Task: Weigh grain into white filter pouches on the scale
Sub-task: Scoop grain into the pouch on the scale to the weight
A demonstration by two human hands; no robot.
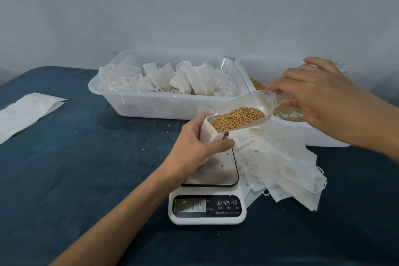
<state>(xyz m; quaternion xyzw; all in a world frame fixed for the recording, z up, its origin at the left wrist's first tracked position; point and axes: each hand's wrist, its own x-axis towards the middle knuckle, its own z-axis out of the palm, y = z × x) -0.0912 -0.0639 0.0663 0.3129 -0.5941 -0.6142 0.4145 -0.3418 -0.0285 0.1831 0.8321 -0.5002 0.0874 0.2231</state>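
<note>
While the dark blue cloth-covered surface [64,168] carries two translucent white plastic tubs, the left tub [151,106] full of tied white pouches and the right tub [313,134] holding loose golden grain, the white digital kitchen scale [207,205] sits in front reading 17.9. Left hand [194,147] grips an open white filter pouch [210,130] standing on the scale platform. Right hand [319,95] holds a clear plastic scoop [254,106] of grain, lip tipped at the pouch mouth.
</note>
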